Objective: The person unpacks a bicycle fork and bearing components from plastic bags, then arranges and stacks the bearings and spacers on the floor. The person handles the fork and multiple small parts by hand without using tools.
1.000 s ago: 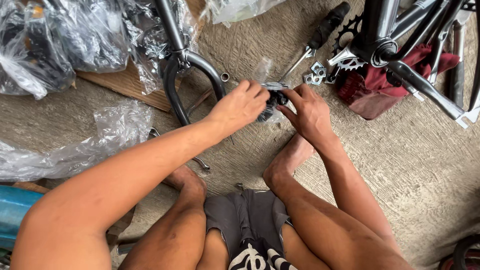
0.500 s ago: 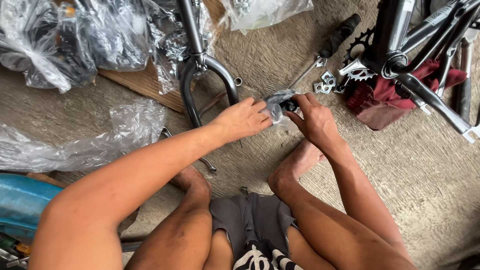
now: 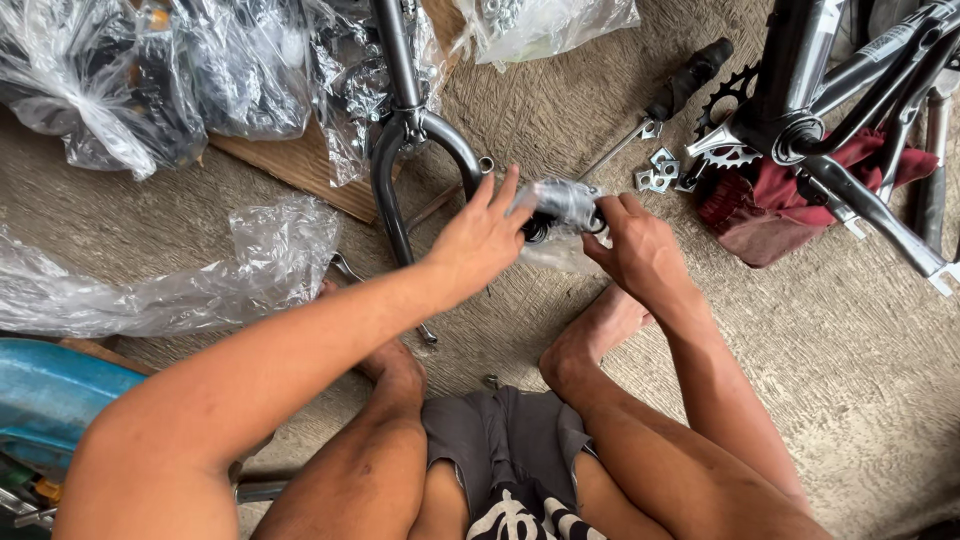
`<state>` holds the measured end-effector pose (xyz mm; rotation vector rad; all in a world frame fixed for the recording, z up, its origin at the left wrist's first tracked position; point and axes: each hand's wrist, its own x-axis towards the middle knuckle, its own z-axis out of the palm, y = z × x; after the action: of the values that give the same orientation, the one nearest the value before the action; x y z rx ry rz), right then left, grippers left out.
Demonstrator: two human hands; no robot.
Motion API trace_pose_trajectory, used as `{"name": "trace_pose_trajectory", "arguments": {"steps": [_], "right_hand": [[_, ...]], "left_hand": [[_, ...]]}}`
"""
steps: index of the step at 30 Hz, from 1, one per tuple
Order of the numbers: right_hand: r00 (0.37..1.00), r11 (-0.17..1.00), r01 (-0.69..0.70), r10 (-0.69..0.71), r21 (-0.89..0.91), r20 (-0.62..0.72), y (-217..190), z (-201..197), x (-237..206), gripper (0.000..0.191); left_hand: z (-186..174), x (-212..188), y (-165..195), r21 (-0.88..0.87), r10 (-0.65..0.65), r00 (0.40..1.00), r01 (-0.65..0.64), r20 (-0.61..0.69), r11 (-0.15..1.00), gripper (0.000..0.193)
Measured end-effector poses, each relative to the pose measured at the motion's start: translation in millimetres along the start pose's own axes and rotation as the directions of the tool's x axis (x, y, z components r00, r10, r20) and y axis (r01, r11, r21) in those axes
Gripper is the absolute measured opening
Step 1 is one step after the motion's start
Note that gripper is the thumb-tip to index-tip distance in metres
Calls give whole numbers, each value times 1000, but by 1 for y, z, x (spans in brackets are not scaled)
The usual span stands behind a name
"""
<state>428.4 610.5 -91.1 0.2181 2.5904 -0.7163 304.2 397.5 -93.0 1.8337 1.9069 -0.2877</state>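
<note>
- Between the two hands, above the concrete floor (image 3: 800, 350), sits a small dark part in a clear plastic wrapper (image 3: 562, 205)
- Left hand (image 3: 480, 238) grips its left end, fingers partly spread
- Right hand (image 3: 640, 245) pinches the right end
- Just far-left stands a black bicycle fork (image 3: 400, 150)
- Far right lie a bicycle frame (image 3: 850, 90) and a red rag (image 3: 760, 215)
- Crumpled plastic bags (image 3: 150, 80) fill the far left

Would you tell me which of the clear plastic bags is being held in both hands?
The small bag with dark parts, between the left hand and right hand; the bigger bags lie untouched on the floor.
</note>
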Motion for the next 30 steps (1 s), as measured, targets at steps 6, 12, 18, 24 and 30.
{"name": "trace_pose_trajectory", "arguments": {"steps": [6, 12, 18, 24, 30], "right_hand": [[993, 999, -42, 43, -8, 108, -4, -7, -6, 35], [984, 999, -31, 35, -22, 177, -3, -9, -13, 36], [988, 994, -80, 70, 69, 137, 0, -8, -16, 38], [991, 995, -81, 74, 58, 110, 2, -13, -13, 40], [998, 997, 19, -23, 73, 51, 2, -11, -14, 27]], "left_hand": [[7, -11, 10, -133, 24, 1000, -23, 5, 991, 27], [8, -9, 4, -225, 109, 994, -114, -31, 968, 32], [4, -7, -9, -183, 100, 995, -101, -14, 978, 25], [-7, -3, -18, -295, 96, 995, -84, 26, 952, 36], [-9, -4, -16, -542, 37, 999, -33, -4, 840, 36]]}}
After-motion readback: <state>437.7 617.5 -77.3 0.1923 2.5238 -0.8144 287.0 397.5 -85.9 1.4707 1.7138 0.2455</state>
